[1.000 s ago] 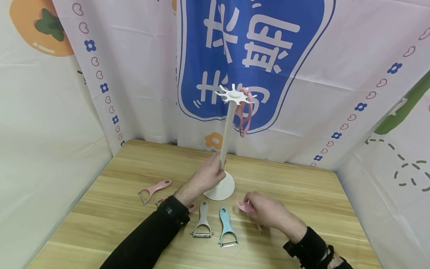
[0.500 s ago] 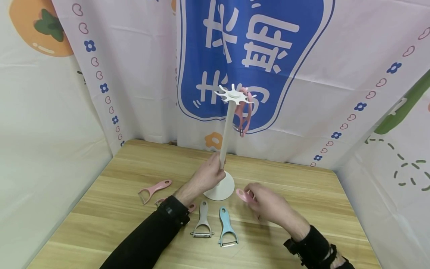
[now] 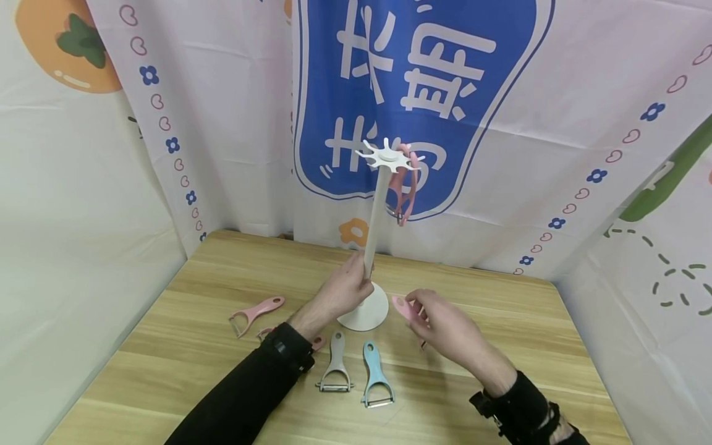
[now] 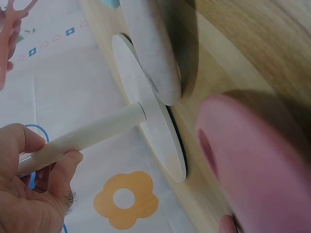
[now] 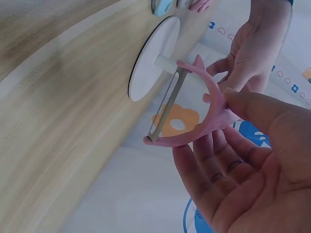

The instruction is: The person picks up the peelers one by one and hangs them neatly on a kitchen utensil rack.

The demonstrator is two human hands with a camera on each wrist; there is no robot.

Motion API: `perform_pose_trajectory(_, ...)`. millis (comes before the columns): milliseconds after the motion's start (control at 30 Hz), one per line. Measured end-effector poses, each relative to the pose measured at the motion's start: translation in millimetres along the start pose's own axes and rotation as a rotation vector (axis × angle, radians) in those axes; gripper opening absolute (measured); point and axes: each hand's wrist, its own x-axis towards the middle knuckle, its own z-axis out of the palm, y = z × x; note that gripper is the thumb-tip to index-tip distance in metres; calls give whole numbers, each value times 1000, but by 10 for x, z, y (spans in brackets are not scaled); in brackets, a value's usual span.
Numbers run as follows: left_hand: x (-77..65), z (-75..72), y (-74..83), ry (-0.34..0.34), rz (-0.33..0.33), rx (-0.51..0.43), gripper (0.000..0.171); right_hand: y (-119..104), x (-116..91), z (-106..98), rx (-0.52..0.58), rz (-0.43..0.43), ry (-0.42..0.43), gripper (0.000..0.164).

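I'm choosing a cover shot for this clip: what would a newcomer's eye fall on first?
Probably the big blue panel with white characters, on the cloth behind the table. In front of it rises a white stand, gripped by the left hand, with pink hanging from its top. Right of the stand's base, the right hand holds a pink peeler.
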Motion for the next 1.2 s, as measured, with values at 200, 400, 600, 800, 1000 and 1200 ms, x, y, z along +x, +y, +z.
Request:
perform_pose_trajectory(200,2,-3,-3,-7,-3,-14,43,-16,18,-50,7,-22,47,44)
perform_pose_trajectory(400,13,-6,5,-10,-9,-9,42,-47,27,-123,82,-19,90,44)
perform_pose_trajectory(600,14,-8,2,-10,-9,-9,45,-63,52,-172,100,-41,136,44)
perform_pose_trajectory(800,12,-6,-3,-8,-3,-13,47,-80,57,-217,102,-65,202,46)
perform_pose_trajectory(1000,10,2,-17,-4,8,-5,45,-112,52,-267,128,-81,270,49)
perform_pose_trajectory(1200,5,1,-21,-8,12,-3,47,-166,50,-326,141,-82,351,48)
